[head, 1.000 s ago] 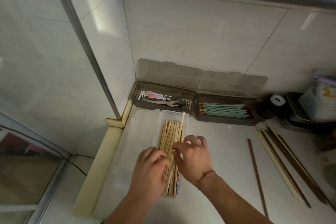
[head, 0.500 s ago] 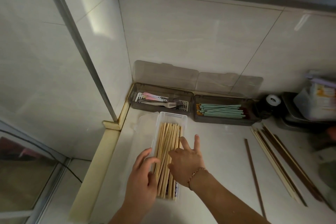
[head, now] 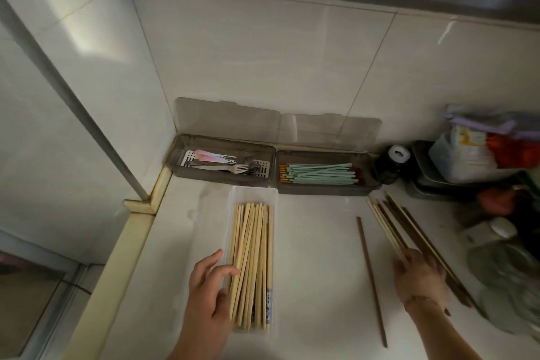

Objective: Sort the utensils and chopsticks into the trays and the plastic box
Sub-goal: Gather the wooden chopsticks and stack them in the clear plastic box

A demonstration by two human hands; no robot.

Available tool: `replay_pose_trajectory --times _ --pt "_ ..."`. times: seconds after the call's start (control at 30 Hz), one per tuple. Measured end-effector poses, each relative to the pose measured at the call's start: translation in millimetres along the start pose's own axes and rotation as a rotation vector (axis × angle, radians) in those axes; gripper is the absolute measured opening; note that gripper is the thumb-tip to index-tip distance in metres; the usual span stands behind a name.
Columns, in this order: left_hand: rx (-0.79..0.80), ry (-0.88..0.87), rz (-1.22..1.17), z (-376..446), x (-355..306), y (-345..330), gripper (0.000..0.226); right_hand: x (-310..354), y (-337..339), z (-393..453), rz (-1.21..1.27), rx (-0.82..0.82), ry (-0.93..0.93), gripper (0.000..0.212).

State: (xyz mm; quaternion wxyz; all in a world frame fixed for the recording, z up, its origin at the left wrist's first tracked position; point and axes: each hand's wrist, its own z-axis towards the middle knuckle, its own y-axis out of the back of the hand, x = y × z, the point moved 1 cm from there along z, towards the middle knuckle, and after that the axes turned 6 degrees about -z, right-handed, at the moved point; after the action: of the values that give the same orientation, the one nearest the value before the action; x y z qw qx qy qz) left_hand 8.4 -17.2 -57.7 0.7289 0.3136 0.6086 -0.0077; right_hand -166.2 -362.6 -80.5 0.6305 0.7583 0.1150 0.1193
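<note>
Countertop corner seen from above. Clear plastic box (head: 253, 193), long axis running near to far, holds a bundle of pale bamboo chopsticks (head: 253, 263) lying lengthwise. The left hand (head: 211, 280) rests at the box's near-left side, fingers loosely spread and extended, fingertips touching the leftmost sticks; nothing is gripped. Against the far wall stand two grey trays with lids raised: the left tray (head: 222, 178) contains forks and pastel-handled utensils (head: 222, 161), the right tray (head: 324, 190) contains mint-green chopsticks (head: 320, 174) lying crosswise. To the right on the white counter (head: 315, 242), a loose fan of pale and dark wooden chopsticks (head: 394, 228) lies diagonally; the right hand (head: 419, 275) lies over its near end, blurred, so whether the fingers clasp any stick cannot be told. One dark brown chopstick (head: 371, 278) lies alone between the box and the fan, apart from both. Jars and containers (head: 473, 155) crowd the far-right edge.
</note>
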Motion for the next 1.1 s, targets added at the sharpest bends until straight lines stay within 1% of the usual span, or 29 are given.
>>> replay_pose_trajectory --times 0.1,0.2,0.37,0.43,0.5,0.6,0.67,0.77,0.83,0.9,1.0,1.1 --pt "0.005 0.012 -0.002 -1.5 -3.4 -5.4 0.060 2.7 -0.1 -5.3 0.006 -0.053 -0.015 0.029" --pt "-0.005 0.022 0.016 -2.4 -4.8 -7.1 0.061 6.9 3.5 -10.3 -0.078 -0.075 0.011 0.024" --pt "0.005 0.012 0.045 -2.3 -1.9 -9.6 0.065 19.9 14.1 -14.6 -0.242 -0.031 -0.010 0.017" --pt "0.025 0.023 0.028 -0.9 1.2 -8.2 0.066 23.8 12.9 -15.8 -0.312 0.018 -0.006 0.013" --pt "0.044 0.049 -0.006 2.0 2.3 -6.9 0.064 24.5 12.8 -14.5 -0.356 0.046 -0.018 0.013" --pt "0.042 0.047 -0.029 6.3 3.0 -3.5 0.053 25.3 12.2 -10.8 -0.332 0.046 -0.016 0.021" --pt "0.017 0.028 -0.025 7.9 3.8 -2.9 0.048 26.9 12.8 -10.6 -0.299 0.051 -0.007 0.022" --pt "-0.002 -0.013 -0.002 7.9 5.6 -3.4 0.047 29.6 13.6 -12.9 -0.246 0.083 -0.022 0.020" --pt "-0.001 -0.036 0.005 7.4 6.7 -3.4 0.048 28.8 14.2 -13.0 -0.257 0.114 -0.031 0.012" --pt "-0.002 -0.045 0.000 7.3 6.8 -3.2 0.049 26.1 14.0 -10.4 -0.241 0.149 -0.028 0.010" --pt "-0.003 -0.052 -0.005 8.1 6.4 -3.0 0.047 26.2 20.8 -9.2 -0.196 0.193 0.033 0.017" --pt "-0.008 -0.064 -0.013 8.4 5.2 -3.0 0.040 31.4 28.4 -12.7 -0.276 0.276 0.118 0.019"
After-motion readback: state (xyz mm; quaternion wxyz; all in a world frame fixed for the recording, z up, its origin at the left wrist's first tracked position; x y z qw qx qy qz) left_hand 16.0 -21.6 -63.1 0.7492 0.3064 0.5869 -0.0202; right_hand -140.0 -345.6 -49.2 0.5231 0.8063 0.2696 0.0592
